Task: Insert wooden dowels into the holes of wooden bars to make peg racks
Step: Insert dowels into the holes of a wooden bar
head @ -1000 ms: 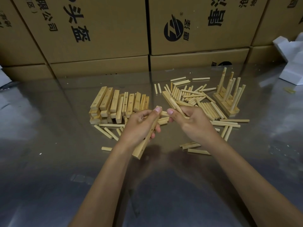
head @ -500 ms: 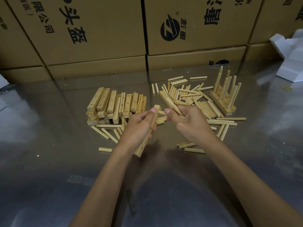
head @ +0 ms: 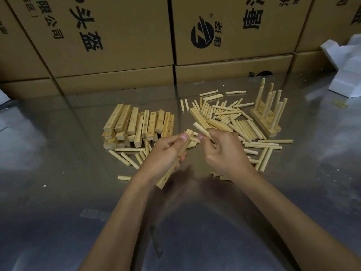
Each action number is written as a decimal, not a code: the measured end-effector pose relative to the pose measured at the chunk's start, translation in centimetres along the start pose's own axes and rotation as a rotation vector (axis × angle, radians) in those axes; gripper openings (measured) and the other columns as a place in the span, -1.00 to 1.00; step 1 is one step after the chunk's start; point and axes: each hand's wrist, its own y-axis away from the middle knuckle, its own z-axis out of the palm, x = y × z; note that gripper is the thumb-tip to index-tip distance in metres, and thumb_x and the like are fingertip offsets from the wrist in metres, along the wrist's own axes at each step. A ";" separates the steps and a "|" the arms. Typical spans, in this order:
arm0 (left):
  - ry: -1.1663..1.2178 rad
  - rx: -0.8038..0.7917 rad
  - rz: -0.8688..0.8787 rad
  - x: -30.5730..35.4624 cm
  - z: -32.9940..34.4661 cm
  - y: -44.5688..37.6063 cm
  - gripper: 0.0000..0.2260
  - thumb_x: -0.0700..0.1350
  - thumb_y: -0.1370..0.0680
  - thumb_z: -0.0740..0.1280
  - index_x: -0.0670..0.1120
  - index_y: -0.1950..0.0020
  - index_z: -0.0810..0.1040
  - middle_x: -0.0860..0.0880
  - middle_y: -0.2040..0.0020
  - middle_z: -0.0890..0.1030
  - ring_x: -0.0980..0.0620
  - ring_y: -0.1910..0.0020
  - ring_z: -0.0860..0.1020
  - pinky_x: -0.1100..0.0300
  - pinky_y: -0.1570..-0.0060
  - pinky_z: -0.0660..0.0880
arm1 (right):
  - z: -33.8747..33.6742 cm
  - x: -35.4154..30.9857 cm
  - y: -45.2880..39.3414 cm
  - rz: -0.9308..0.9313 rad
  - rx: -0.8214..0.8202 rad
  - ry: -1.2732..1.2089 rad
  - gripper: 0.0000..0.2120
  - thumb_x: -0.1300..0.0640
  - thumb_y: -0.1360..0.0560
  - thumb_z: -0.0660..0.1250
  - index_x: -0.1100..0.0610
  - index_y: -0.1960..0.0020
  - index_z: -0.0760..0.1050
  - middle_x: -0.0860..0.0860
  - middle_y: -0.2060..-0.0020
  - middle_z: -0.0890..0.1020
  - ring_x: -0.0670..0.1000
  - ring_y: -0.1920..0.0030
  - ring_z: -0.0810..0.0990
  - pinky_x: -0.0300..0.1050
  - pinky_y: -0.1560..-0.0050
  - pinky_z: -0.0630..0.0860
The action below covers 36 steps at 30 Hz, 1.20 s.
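Observation:
My left hand (head: 166, 155) grips a wooden bar (head: 166, 178) with holes along its side, held slanted above the shiny table (head: 58, 192); its lower end pokes out below the palm. My right hand (head: 224, 151) holds a wooden dowel (head: 201, 130) whose free end points up and to the left, close to the bar's top end. A stack of drilled bars (head: 136, 124) lies behind my left hand. Loose dowels (head: 234, 120) are heaped behind my right hand. Finished peg racks (head: 269, 114) with upright dowels stand at the right.
Large cardboard boxes (head: 117, 45) wall off the back of the table. White foam pieces (head: 347, 71) sit at the far right. Stray dowels (head: 125, 159) lie scattered in front of the bar stack and under my right wrist.
My right hand has lifted the dowel out of the pile and tilted its free end up toward the bar's top. The left hand holds the bar almost where it was.

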 end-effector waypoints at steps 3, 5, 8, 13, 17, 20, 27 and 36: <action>0.044 -0.002 -0.028 -0.1 0.0 0.0 -0.71 0.11 -0.68 0.18 0.03 -0.06 0.65 0.03 0.40 0.48 0.11 0.46 0.42 0.29 0.46 0.36 | 0.2 0.1 0.1 0.010 0.006 -0.044 -0.72 0.11 -0.61 0.27 0.06 0.28 0.42 -0.11 0.53 0.37 -0.10 0.46 0.37 -0.25 0.44 0.23; 0.064 -0.013 -0.036 -0.1 0.0 -0.1 -0.71 0.10 -0.68 0.18 0.02 -0.08 0.65 0.02 0.40 0.48 0.10 0.47 0.41 0.28 0.47 0.36 | 0.3 0.1 0.1 0.007 0.001 -0.049 -0.73 0.12 -0.61 0.28 0.06 0.27 0.44 -0.11 0.52 0.38 -0.12 0.44 0.39 -0.27 0.43 0.23; 0.097 -0.029 -0.050 -0.2 0.0 -0.1 -0.73 0.09 -0.68 0.19 0.06 -0.07 0.67 -0.01 0.39 0.47 0.08 0.46 0.40 0.25 0.47 0.34 | 0.4 0.1 0.2 -0.006 0.001 -0.062 -0.71 0.15 -0.60 0.28 -0.02 0.28 0.43 -0.13 0.53 0.37 -0.17 0.43 0.41 -0.33 0.42 0.25; 0.125 -0.020 -0.082 -0.3 0.1 -0.4 -0.74 0.11 -0.67 0.20 0.09 -0.09 0.66 -0.01 0.38 0.48 0.08 0.45 0.41 0.25 0.45 0.35 | 0.4 0.3 0.0 0.028 -0.017 -0.063 -0.69 0.14 -0.61 0.28 0.00 0.31 0.43 -0.13 0.52 0.39 -0.15 0.43 0.42 -0.30 0.41 0.25; 0.144 0.029 -0.132 -0.1 0.8 -0.8 -0.74 0.09 -0.67 0.18 0.12 0.02 0.66 0.02 0.39 0.50 0.10 0.48 0.42 0.27 0.51 0.34 | -0.2 0.3 -0.6 0.046 -0.048 0.039 -0.74 0.01 -0.64 0.21 0.05 0.21 0.42 -0.09 0.40 0.47 -0.07 0.38 0.44 -0.12 0.37 0.26; 0.123 0.141 -0.189 -0.2 0.4 -1.2 -0.77 0.04 -0.68 0.16 0.04 -0.12 0.60 -0.01 0.32 0.53 0.08 0.42 0.44 0.24 0.49 0.38 | -2.0 0.2 -1.0 -0.043 0.119 0.253 -0.76 -0.07 -0.67 0.09 0.05 -0.06 0.44 -0.05 0.16 0.47 -0.04 0.17 0.45 -0.15 0.29 0.28; 0.436 0.371 -0.310 -0.3 -1.7 -1.5 -0.75 0.02 -0.67 0.22 -0.14 -0.07 0.56 -0.06 0.30 0.48 0.08 0.49 0.42 0.25 0.58 0.38 | 0.2 -3.2 1.4 -0.265 -0.141 0.256 -0.95 0.04 -0.66 0.08 -0.02 -0.09 0.28 -0.10 0.31 0.50 -0.11 0.42 0.45 -0.28 0.46 0.30; 0.438 0.338 -0.313 0.5 -1.1 -1.0 -0.74 0.08 -0.62 0.30 -0.08 -0.12 0.60 -0.04 0.31 0.47 0.06 0.44 0.44 0.27 0.56 0.40 | 1.1 -2.5 1.8 -0.289 -0.072 0.341 -0.80 0.08 -0.55 0.23 -0.02 -0.13 0.55 -0.12 0.13 0.59 -0.08 0.07 0.51 -0.11 0.21 0.48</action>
